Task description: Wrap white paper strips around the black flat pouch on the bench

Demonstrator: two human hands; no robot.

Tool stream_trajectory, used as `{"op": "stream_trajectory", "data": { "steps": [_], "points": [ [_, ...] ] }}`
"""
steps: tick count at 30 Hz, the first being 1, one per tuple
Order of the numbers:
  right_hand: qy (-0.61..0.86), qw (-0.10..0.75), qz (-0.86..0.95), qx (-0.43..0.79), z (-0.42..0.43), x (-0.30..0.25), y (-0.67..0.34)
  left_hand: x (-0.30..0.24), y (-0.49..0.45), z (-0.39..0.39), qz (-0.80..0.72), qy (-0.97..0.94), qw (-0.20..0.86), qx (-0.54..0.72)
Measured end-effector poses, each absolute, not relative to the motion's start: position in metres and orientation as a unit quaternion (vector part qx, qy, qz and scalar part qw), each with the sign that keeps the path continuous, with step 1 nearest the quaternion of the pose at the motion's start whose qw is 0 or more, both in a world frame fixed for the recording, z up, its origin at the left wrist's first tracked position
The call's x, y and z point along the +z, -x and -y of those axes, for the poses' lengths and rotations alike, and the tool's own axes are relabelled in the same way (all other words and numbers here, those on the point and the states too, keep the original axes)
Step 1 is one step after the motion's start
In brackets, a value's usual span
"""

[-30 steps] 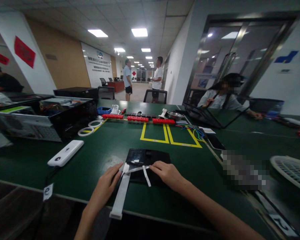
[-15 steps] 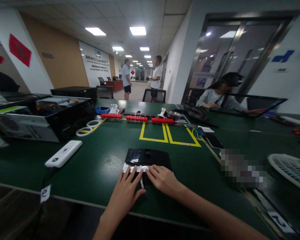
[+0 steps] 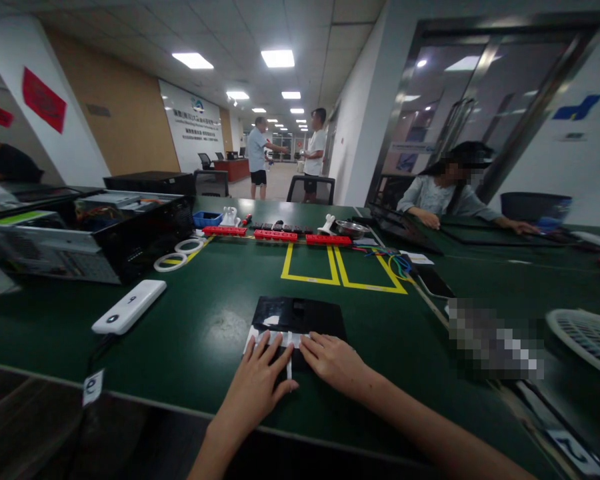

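A flat, glossy black panel [image 3: 325, 317] lies on the green table in front of me, its exact kind unclear. White tape [image 3: 279, 339] runs across its near part, and a narrow strip hangs down toward me. My left hand [image 3: 257, 380] rests with fingers spread, its fingertips on the left part of the tape. Beside it, the fingers of my right hand [image 3: 336, 363] lie stretched out over the tape's right end. Both hands are open and grip nothing. The near edge of the panel is partly hidden under them.
A white power bank [image 3: 130, 307] with a cable lies to the left, near two white tape rolls [image 3: 170, 262] and an opened computer case [image 3: 145, 233]. Red power strips [image 3: 275, 235] and yellow-taped outlines [image 3: 310, 281] lie ahead. A phone [image 3: 434, 281] is right; a person [image 3: 445, 190] sits beyond.
My right hand has shifted slightly right along the tape, and more of the tape shows between the hands. My left hand stays on the panel. The seated person's dark frame has been lowered.
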State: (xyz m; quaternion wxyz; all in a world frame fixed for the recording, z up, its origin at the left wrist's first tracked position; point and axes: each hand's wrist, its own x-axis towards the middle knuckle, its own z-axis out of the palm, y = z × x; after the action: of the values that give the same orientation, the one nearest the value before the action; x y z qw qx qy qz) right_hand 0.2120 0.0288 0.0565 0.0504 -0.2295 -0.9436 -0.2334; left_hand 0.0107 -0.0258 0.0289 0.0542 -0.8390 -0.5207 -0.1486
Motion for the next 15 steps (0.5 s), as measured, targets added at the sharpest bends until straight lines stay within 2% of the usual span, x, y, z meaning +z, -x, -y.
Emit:
{"op": "stream_trajectory", "data": {
  "steps": [9,15],
  "points": [
    [0.219,0.076,0.952,-0.197,-0.034,0.058,-0.215,0.03,-0.011,0.023,0.526,0.836,0.053,-0.147],
    [0.224,0.085,0.964,-0.117,-0.04,0.054,-0.218,0.026,-0.011,0.023,0.529,0.83,0.059,-0.166]
  ]
}}
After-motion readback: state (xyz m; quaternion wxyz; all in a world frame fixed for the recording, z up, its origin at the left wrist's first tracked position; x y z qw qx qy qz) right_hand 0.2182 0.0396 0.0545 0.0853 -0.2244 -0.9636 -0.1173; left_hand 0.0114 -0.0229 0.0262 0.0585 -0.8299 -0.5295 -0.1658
